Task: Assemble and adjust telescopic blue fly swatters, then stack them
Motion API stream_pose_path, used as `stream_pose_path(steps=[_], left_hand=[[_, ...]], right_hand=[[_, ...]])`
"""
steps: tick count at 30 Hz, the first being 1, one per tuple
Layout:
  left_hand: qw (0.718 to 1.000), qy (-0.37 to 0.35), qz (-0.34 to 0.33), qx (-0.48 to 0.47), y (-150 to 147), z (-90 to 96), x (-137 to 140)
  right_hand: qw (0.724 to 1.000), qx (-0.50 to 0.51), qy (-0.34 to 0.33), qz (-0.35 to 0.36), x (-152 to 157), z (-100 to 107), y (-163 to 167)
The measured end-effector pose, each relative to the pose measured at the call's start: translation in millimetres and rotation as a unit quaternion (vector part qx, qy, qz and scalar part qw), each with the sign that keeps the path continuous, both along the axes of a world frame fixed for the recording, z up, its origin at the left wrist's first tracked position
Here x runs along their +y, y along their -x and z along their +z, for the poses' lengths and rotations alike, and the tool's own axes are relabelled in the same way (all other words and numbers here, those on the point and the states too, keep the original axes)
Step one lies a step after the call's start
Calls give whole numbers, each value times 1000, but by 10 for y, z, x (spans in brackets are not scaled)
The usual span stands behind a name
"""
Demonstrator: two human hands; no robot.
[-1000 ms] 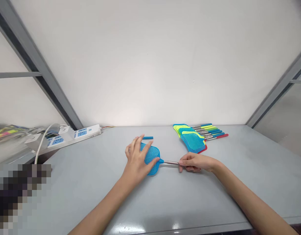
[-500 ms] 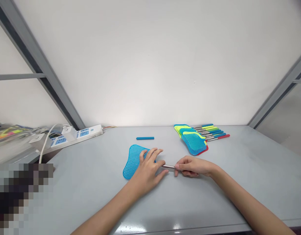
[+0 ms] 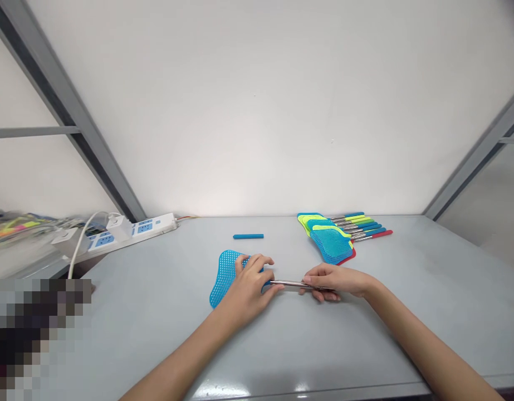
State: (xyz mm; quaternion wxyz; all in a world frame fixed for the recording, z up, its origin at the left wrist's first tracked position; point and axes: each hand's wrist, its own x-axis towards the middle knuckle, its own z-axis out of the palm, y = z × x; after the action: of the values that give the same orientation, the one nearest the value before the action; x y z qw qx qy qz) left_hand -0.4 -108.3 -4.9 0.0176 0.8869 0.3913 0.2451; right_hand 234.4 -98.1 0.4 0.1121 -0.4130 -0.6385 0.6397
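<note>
A blue perforated fly swatter head (image 3: 226,273) lies on the grey table, partly covered by my left hand (image 3: 251,284). My left thumb and index finger close around its neck, where the thin end of a silver metal rod (image 3: 289,283) meets it; the exact joint is hidden. Farther right, my right hand (image 3: 329,281) pinches the same rod between thumb and fingers, and the rod's other end runs under the palm. Behind the swatter head lies a separate blue handle sleeve (image 3: 248,236), touched by neither hand.
At the back right, several fly swatters with blue, yellow-green and red heads and handles form an overlapping pile (image 3: 332,245). A white power strip (image 3: 156,224) with plugged-in adapters and a cable stands at the left edge. A white wall (image 3: 257,139) rises behind the table.
My right hand has shifted slightly right along the rod, and more bare metal shows between the hands. My left hand has moved a little left, its fingers closing more at the neck.
</note>
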Motion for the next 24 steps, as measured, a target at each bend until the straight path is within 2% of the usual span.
stream_pose_path(steps=[8,17,24], left_hand=[[999,-6,54,-4,125,8,128],[998,25,55,2,156,-13,167],[997,55,45,9,162,16,174]], right_hand=[[995,-45,-46,-82,59,17,-134],[993,7,-47,-108,57,-52,-67],[994,32,-31,-99,56,-76,6]])
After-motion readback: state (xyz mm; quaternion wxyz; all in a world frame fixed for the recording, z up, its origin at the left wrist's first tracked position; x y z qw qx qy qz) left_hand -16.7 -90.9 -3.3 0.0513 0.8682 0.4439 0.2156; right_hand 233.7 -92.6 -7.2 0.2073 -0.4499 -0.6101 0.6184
